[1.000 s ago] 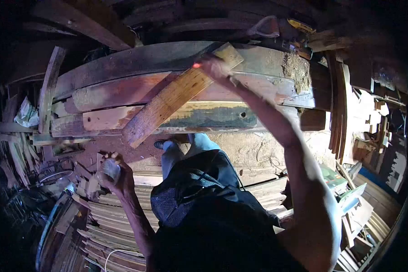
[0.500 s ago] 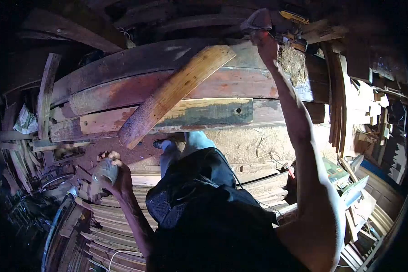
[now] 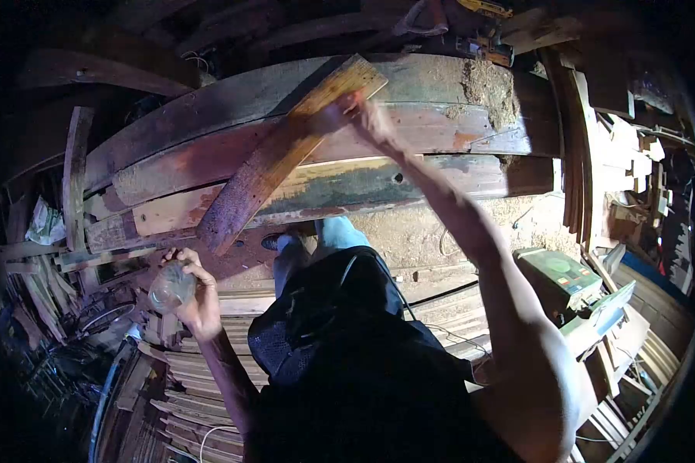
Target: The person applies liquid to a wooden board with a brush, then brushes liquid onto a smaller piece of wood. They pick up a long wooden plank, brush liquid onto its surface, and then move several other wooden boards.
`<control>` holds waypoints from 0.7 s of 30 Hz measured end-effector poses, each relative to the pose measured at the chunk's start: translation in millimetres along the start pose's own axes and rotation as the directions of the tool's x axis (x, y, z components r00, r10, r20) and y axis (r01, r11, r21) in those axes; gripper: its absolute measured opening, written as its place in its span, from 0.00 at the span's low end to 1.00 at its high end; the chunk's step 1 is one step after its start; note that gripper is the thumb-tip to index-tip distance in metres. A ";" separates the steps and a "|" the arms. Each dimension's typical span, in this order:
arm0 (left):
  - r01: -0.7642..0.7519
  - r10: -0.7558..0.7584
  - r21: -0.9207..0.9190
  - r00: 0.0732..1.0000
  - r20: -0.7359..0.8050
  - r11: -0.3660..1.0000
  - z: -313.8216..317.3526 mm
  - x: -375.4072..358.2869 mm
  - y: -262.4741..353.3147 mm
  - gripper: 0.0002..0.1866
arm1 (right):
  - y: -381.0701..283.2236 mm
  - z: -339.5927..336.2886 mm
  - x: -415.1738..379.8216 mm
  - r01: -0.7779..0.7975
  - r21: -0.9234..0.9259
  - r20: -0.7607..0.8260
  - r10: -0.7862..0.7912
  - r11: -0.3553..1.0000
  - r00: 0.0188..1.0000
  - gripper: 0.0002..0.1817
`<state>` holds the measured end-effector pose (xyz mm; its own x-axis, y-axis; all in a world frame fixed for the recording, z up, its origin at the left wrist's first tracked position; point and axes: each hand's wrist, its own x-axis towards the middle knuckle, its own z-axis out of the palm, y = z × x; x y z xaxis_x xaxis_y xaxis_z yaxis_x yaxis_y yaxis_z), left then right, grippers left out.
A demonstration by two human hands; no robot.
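A wooden board (image 3: 262, 171) lies slanted across the long planks of the bench (image 3: 197, 160), its lower left end jutting over the front edge. My right hand (image 3: 355, 112) is at the upper part of this board, blurred, its fingers smeared by motion; whether it holds anything cannot be made out. To the lower left, apart from the bench, my left hand (image 3: 193, 289) has its fingers wrapped round a clear, rounded container (image 3: 171, 289).
Behind the bench lie a yellow tool (image 3: 485, 8) and sawdust (image 3: 490, 92) on the planks. At right stands a green metal box (image 3: 557, 276) beside wood scraps. Stacked slats (image 3: 208, 386) cover the lower left, and an upright post (image 3: 76, 177) stands at the far left.
My right hand has come from the bench's far right down and left onto the slanted board. The grey object it was at stays behind. My left hand, with the container, has turned slightly.
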<state>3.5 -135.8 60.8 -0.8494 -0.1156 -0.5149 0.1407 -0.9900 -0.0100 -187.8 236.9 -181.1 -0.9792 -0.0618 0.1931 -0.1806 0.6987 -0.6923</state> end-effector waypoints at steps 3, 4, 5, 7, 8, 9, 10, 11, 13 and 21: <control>0.031 -0.031 -0.065 1.000 0.000 0.997 -1.0 -3.0 2.2 0.13 | 1.4 -96.7 49.6 0.063 -0.187 -0.352 -0.127 0.980 0.927 0.09; 0.038 -0.038 -0.060 0.999 0.003 0.997 -4.8 -2.5 6.3 0.13 | 25.5 -96.1 66.0 0.044 -0.209 -0.342 -0.115 0.977 0.933 0.08; 0.041 -0.042 -0.064 0.999 -0.012 0.997 -13.3 -0.9 11.4 0.14 | 43.6 -89.0 63.1 0.043 -0.214 -0.351 -0.118 0.976 0.929 0.08; 0.049 -0.051 -0.071 0.998 -0.031 0.996 -19.8 0.7 10.3 0.14 | 19.2 -83.1 53.1 0.022 -0.099 -0.201 -0.042 0.995 0.979 0.09; 0.058 -0.059 -0.060 0.998 -0.015 0.997 -20.6 0.7 7.8 0.15 | -8.7 -73.8 41.6 -0.029 -0.282 -0.077 0.008 0.959 0.997 0.07; 0.067 -0.067 -0.047 0.998 0.004 0.997 -20.6 1.1 5.3 0.16 | -36.8 -67.1 23.1 0.124 -0.257 0.095 -0.103 0.958 0.990 0.08; 0.056 -0.057 -0.063 0.998 -0.024 0.996 -19.0 0.8 2.7 0.16 | -54.7 -36.8 4.2 0.368 -0.345 -0.077 -0.417 0.863 0.906 0.08; 0.058 -0.060 -0.058 0.998 -0.025 0.997 -17.3 0.9 1.0 0.16 | -109.2 -43.0 -10.9 0.182 -0.070 0.136 -0.171 0.981 0.976 0.09; 0.042 -0.046 -0.065 0.997 -0.063 0.997 -14.4 0.6 -2.7 0.17 | -120.0 -8.1 -21.3 0.218 0.064 0.129 -0.225 0.974 0.966 0.09; 0.009 -0.009 -0.044 1.000 -0.005 0.999 -5.7 -3.5 4.6 0.17 | 10.5 -51.6 25.6 0.067 -0.086 -0.130 -0.078 0.994 0.988 0.13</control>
<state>10.0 -139.5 57.8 -0.8481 -0.1063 -0.5190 0.1554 -0.9865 -0.0519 -210.1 279.4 -147.6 -0.9418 -0.0227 0.3354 -0.2373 0.7517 -0.6153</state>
